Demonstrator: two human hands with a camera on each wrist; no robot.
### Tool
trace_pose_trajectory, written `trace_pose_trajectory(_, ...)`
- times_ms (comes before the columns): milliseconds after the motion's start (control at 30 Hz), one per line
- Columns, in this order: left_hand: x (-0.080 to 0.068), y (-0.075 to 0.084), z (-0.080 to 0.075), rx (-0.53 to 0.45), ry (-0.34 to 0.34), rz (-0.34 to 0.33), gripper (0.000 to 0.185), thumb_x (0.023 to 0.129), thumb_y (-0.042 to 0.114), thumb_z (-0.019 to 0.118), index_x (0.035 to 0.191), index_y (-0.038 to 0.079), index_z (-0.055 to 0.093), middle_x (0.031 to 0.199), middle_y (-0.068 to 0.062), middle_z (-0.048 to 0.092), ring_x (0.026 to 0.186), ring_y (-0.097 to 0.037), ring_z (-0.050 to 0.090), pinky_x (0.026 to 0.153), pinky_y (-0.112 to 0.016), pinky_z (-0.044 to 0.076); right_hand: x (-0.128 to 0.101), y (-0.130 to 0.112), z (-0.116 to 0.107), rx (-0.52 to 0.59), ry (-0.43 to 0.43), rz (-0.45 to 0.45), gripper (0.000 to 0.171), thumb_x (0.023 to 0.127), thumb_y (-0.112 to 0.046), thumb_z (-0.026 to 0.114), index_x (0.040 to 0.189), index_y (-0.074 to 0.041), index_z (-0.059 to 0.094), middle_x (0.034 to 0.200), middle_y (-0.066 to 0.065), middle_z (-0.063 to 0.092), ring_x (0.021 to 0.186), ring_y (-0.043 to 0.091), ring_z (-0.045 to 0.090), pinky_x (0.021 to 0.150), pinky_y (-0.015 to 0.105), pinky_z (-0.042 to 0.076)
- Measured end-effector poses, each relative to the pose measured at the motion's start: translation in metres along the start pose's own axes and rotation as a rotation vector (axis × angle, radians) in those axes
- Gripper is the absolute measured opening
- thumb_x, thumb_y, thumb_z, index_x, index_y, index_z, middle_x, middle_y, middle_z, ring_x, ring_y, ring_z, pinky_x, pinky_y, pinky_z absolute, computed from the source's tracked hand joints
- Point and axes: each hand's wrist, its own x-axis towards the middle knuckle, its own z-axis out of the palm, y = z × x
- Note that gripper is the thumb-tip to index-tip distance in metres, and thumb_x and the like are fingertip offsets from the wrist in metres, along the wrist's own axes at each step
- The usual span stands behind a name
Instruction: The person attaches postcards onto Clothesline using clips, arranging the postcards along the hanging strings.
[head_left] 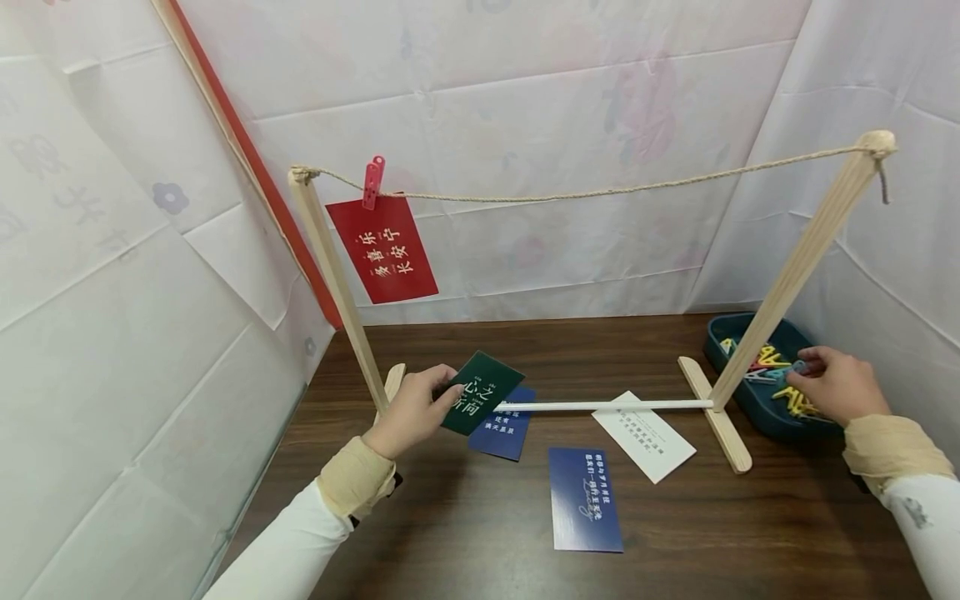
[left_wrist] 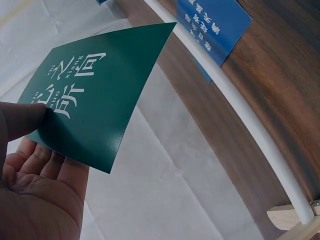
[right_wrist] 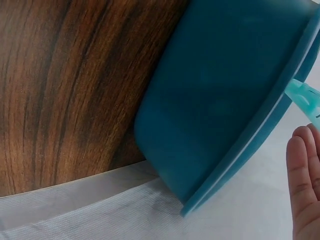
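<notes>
My left hand (head_left: 448, 392) pinches a dark green card (head_left: 480, 392) with white characters by its corner, holding it tilted just above the table beside the left wooden post (head_left: 337, 287). The left wrist view shows the thumb (left_wrist: 20, 120) pressed on the green card (left_wrist: 95, 95). My right hand (head_left: 804, 371) reaches into the teal tray (head_left: 718, 343) of coloured clips, its fingers curled on a light teal clip (right_wrist: 305, 97) at the rim of the tray (right_wrist: 225, 100). A red card (head_left: 382, 248) hangs from the rope (head_left: 600, 193) by a pink clip (head_left: 372, 182).
The right wooden post (head_left: 802, 258) stands in front of the tray. A white rod (head_left: 600, 406) joins the two bases. Two blue cards (head_left: 502, 432) (head_left: 585, 498) and a white card (head_left: 643, 436) lie on the dark wooden table (head_left: 750, 533). White cloth walls close three sides.
</notes>
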Motion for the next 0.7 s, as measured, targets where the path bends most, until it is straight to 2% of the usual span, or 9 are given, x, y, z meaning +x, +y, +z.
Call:
trace_pose_trajectory(167,0.002,0.001,-0.001,-0.022,0.037,-0.009,0.01,0.108,0.012,0.068,0.111,0.004,0.073,0.101,-0.012,0.08,0.083,-0.016,0.075,0.075,-0.035,0.067,-0.002,-0.002,-0.002,0.008,0.028,-0.017,0.038,0.094,-0.011,0.078,0.117,0.018,0.066,0.098,0.036,0.073,0.083,0.047,0.071,0.061,0.03,0.048)
trace_pose_trajectory(300,0.005,0.002,-0.001,-0.046,0.069,-0.023,0.013,0.107,0.013,0.069,0.114,0.003,0.073,0.105,-0.013,0.08,0.087,-0.02,0.076,0.079,-0.04,0.068,-0.003,-0.004,-0.005,0.011,0.048,-0.019,0.035,0.094,-0.012,0.077,0.115,0.016,0.069,0.097,0.034,0.075,0.078,0.038,0.071,0.061,0.027,0.046)
trace_pose_trajectory(467,0.008,0.004,-0.003,-0.051,0.126,-0.01,0.013,0.106,0.012,0.071,0.114,0.002,0.073,0.107,-0.015,0.081,0.091,-0.022,0.077,0.082,-0.044,0.068,-0.005,-0.009,-0.01,0.022,0.065,-0.022,0.034,0.095,-0.012,0.077,0.115,0.014,0.069,0.098,0.034,0.075,0.075,0.028,0.069,0.06,0.021,0.043)
trace_pose_trajectory(633,0.011,0.007,-0.005,-0.078,0.17,0.005,0.011,0.106,0.012,0.071,0.112,0.002,0.072,0.108,-0.016,0.081,0.091,-0.024,0.078,0.08,-0.043,0.068,-0.007,-0.013,-0.015,0.038,0.082,-0.023,0.033,0.097,-0.012,0.077,0.116,0.013,0.07,0.1,0.035,0.075,0.073,0.0,0.058,0.058,0.015,0.04)
trace_pose_trajectory(700,0.012,0.009,-0.007,-0.091,0.181,0.007,0.012,0.106,0.012,0.071,0.112,0.002,0.072,0.109,-0.016,0.082,0.092,-0.026,0.079,0.081,-0.044,0.068,-0.008,-0.016,-0.016,0.045,0.093,-0.019,0.033,0.097,-0.012,0.077,0.117,0.014,0.069,0.101,0.036,0.074,0.074,-0.006,0.053,0.058,0.013,0.039)
